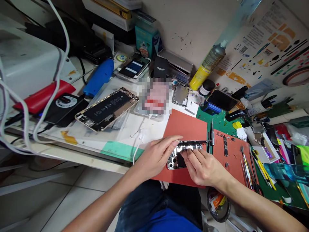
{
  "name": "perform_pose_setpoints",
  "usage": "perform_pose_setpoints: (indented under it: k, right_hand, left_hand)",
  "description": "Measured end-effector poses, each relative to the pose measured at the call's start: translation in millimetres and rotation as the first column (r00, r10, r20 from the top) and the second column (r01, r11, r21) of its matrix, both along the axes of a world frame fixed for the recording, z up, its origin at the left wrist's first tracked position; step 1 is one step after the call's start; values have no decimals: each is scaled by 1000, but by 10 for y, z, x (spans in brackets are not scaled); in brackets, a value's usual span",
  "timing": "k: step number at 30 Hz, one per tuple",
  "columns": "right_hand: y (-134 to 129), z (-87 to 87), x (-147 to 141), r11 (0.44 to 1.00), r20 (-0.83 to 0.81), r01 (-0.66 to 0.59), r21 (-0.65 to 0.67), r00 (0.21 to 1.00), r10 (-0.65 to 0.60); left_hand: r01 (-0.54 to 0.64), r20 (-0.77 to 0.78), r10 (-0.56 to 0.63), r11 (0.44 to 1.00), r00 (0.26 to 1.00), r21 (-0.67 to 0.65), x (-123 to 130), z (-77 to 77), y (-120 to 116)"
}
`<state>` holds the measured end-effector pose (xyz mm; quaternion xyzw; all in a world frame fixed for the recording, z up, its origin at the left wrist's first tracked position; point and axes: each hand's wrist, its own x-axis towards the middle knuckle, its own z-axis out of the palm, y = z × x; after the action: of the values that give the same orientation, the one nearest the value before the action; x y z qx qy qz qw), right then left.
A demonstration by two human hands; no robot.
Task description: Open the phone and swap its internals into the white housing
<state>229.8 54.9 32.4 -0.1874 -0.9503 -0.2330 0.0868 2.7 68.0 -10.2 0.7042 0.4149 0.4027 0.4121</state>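
An opened phone (pixel 173 163) rests on the reddish-brown mat (pixel 188 124) at the table's front edge, its inner parts bare. Raised above it and seen nearly edge-on is a thin panel, which looks like the phone's screen (pixel 193 142). My left hand (pixel 154 158) comes from the left and pinches that panel's left end between thumb and fingers. Bent over the phone's inside, my right hand (pixel 202 164) has its fingertips pressed together just below the panel. Whatever lies between those fingertips is hidden. A dark screwdriver (pixel 212 132) lies just beyond the panel's right end.
Another opened phone (pixel 107 109) lies left on plastic sheets. Small parts and a narrow circuit board (pixel 225 146) sit on a second mat (pixel 218 161). Tweezers (pixel 246 167) and yellow-handled tools (pixel 264 170) lie right. A yellow spray can (pixel 201 75) stands behind; white cables (pixel 65 42) hang left.
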Motion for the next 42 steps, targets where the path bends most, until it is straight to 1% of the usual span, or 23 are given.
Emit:
perform_pose_setpoints:
  k: [7,16,20,28,33,37,42]
  right_hand:
    - [-12,11,5,998,59,-51,43,997,49]
    - [10,15,-27,995,97,-93,46,991,88]
    - [9,31,-36,997,108,-78,24,991,75]
    - [5,51,-30,998,83,-58,27,995,55]
    - [5,60,-39,998,105,-54,41,993,49]
    - [-4,60,-47,999,100,-40,17,994,39]
    - [-27,57,-76,1000,94,-23,21,995,21]
  left_hand:
    - [2,2,-2,1000,1000,-10,-5,26,5]
    - [2,-5,-2,1000,1000,-3,-6,32,-1]
    - [3,0,-3,1000,1000,-3,-1,21,2]
    - [-3,4,3,1000,1000,3,2,14,1]
    - [-1,-1,1,1000,1000,8,-6,20,1]
    - [1,6,-1,1000,1000,5,-3,25,0]
    - [-2,3,2,1000,1000,0,-3,18,-2]
